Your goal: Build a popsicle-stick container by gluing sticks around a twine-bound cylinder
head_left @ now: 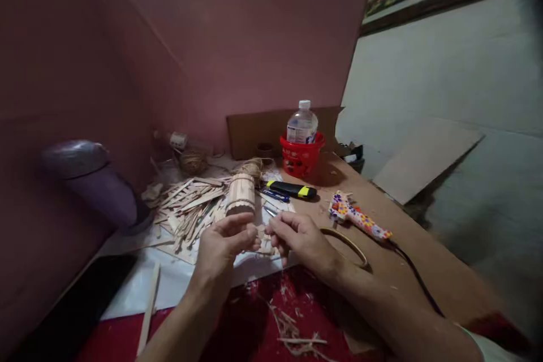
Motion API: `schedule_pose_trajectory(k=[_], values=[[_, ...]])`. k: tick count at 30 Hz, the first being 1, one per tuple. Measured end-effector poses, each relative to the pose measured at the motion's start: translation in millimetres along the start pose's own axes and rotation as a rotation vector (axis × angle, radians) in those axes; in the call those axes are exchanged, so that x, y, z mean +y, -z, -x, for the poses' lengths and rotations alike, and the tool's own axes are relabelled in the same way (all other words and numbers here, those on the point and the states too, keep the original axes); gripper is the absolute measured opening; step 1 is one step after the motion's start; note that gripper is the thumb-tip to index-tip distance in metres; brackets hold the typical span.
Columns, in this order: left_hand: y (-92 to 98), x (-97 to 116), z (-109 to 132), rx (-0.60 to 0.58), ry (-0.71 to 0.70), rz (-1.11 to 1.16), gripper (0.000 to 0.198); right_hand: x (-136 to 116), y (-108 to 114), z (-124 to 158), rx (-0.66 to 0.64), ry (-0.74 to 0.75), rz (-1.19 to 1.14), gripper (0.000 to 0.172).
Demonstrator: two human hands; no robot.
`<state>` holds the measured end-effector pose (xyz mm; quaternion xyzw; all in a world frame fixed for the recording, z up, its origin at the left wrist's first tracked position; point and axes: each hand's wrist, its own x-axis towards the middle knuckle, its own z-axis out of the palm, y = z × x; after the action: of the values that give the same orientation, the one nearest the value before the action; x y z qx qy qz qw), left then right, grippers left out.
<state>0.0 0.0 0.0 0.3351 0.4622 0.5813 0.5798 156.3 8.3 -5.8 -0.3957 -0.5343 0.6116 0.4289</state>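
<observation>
My left hand [223, 242] and my right hand [299, 237] meet low at the centre of the head view, fingers pinched together over a small piece of wooden stick [259, 233]. A thin metal tip [270, 211] sticks up from my right hand's fingers. Just behind the hands stands a small barrel made of wooden sticks [240, 194], upright on white paper [178, 280]. A heap of loose flat wooden sticks [186, 206] lies to its left.
A floral glue gun [358, 218] with a black cord lies to the right, beside a wooden hoop [348, 242]. Behind are a yellow-black utility knife [292, 189], a red basket [301, 157] with a water bottle [302, 123], twine balls [193, 162] and a purple object [95, 181].
</observation>
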Motion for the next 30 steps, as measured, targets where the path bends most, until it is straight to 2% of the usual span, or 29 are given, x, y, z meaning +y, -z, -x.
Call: schedule_pose_trajectory(k=[7, 14, 20, 22, 26, 28, 30], values=[[-0.2, -2.8, -1.8, 0.004, 0.0, 0.025, 0.04, 4.0, -1.8, -0.1, 0.002, 0.015, 0.001, 0.029], [-2.3, -6.5, 0.8, -0.005, -0.066, -0.049, 0.035, 8.1, 1.3, -1.5, -0.004, 0.044, -0.009, 0.028], [-6.4, -4.8, 2.6, -0.014, -0.06, -0.098, 0.034, 9.2, 2.7, -3.6, -0.01, 0.048, 0.035, 0.027], [-6.8, -4.9, 1.7, -0.012, -0.053, -0.103, 0.035, 5.8, 7.0, -6.4, 0.039, 0.09, 0.051, 0.027], [-6.7, -6.9, 1.3, -0.007, -0.039, -0.13, 0.036, -11.2, 23.3, -8.7, 0.249, 0.144, 0.055, 0.027], [-7.0, -8.8, 1.8, -0.018, -0.031, -0.149, 0.035, -21.7, 31.9, -5.5, 0.274, 0.126, 0.062, 0.025], [-7.7, -11.1, 2.2, -0.045, -0.022, -0.162, 0.033, -30.3, 39.3, -0.6, 0.231, 0.095, 0.129, 0.022]])
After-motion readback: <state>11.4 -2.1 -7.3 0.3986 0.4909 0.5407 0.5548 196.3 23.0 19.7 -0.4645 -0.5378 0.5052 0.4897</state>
